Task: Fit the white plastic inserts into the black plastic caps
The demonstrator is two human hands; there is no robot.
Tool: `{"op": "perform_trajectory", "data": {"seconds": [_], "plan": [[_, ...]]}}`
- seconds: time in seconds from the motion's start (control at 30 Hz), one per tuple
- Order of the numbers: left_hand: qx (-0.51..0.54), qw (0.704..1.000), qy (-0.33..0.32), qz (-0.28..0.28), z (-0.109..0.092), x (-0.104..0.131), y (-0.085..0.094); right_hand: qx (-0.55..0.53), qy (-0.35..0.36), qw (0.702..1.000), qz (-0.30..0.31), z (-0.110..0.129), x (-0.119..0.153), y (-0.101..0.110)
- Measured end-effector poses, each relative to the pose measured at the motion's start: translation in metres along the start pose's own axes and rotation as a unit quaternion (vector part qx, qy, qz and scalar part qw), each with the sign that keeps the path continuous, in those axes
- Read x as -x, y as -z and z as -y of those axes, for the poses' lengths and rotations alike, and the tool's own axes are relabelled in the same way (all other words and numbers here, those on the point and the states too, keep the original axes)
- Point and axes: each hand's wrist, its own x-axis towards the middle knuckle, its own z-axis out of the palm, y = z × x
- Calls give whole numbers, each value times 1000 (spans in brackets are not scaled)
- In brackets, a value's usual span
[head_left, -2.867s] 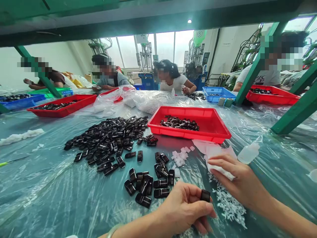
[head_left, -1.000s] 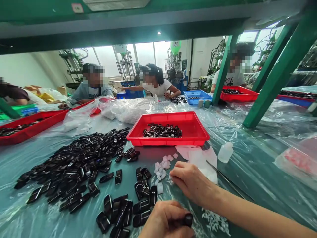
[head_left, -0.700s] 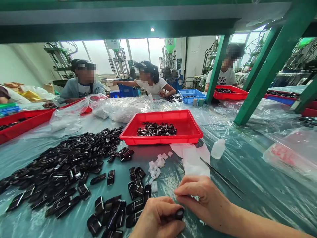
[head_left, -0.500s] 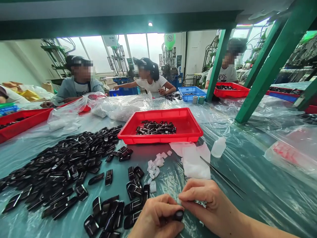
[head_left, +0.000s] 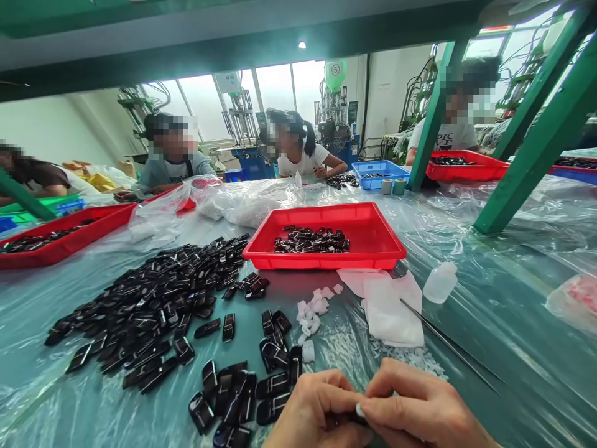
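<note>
Close to the lower edge, my left hand (head_left: 321,410) is closed on a small glossy black piece (head_left: 351,418), mostly hidden by the fingers. My right hand (head_left: 417,407) meets it there, its fingers pinched together with a small white piece (head_left: 359,409) showing at the tips. Loose black glossy parts with rounded ends (head_left: 233,395) lie just left of my hands. Beyond my fingers is a small heap of white scraps (head_left: 313,309). A folded white cloth (head_left: 394,311) and metal tweezers (head_left: 450,345) rest ahead of my right hand.
A red tray (head_left: 326,260) with black parts stands ahead, and a large pile of black parts (head_left: 153,298) spreads to the left. A white plastic bottle (head_left: 439,283) is at right. Green posts (head_left: 522,162) rise from the plastic-covered table (head_left: 527,298). Several people sit opposite.
My hands have come together, and the black piece that showed at my left fingertips is now mostly covered. A white piece shows at my right fingertips. The view has shifted left and tilted.
</note>
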Motion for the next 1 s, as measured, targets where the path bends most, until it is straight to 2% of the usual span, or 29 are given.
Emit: {"op": "perform_trajectory", "data": {"seconds": [0.1,0.27,0.47,0.63,0.77,1.0], "plan": [[8,1000,-3,-5,0,1,-1,18,16,1000,-3,0,1,-1],[7,1000,-18,-8,6,-1,-3,16,-3,1000,3,0,3,-3],[5,999,-27,-21,9,-2,-5,97,70,992,-37,2,-1,-2],[-2,999,-30,-30,6,-1,-5,125,111,983,-78,5,-9,1],[-7,999,-24,-29,4,-1,-4,144,118,978,-97,7,-11,-1],[-20,999,-33,-12,3,-1,-2,148,114,978,-90,7,-9,-5]]}}
